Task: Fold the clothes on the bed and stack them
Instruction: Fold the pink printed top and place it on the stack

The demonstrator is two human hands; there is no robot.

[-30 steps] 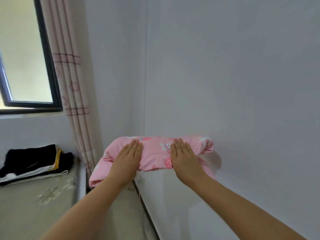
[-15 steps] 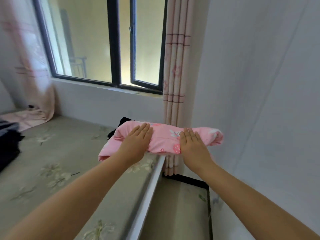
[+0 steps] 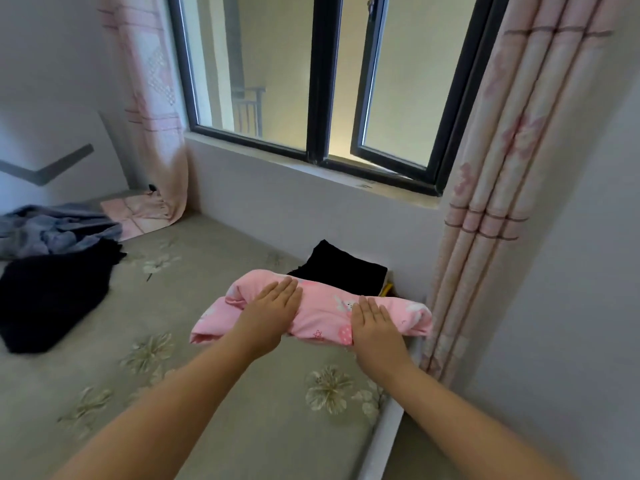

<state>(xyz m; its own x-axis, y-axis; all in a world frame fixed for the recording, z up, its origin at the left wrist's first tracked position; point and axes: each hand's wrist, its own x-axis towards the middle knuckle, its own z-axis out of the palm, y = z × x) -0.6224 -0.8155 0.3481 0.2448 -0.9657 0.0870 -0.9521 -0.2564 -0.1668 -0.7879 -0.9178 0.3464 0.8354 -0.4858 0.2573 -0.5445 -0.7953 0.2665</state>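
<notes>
- I see the folded pink garment (image 3: 320, 311) carried above the bed (image 3: 194, 393), just in front of a stack of folded dark clothes (image 3: 343, 268) in the corner below the window (image 3: 332, 81).
- My left hand (image 3: 273, 306) and right hand (image 3: 375, 323) lie flat on top of it, fingers straight and together; the thumbs and whatever supports the bundle from beneath are hidden, so I cannot tell how it is gripped.
- The garment's print shows a small rabbit, a star and a strawberry; I read no writing or label.
- The stack is partly covered by the bundle; only a yellow edge (image 3: 386, 289) peeks out at its right.
- Further left on the bed lie a loose black garment (image 3: 52, 299) and a crumpled blue-grey one (image 3: 52, 230), cut off by the frame edge.
- A pink striped curtain (image 3: 502, 188) hangs at right.
</notes>
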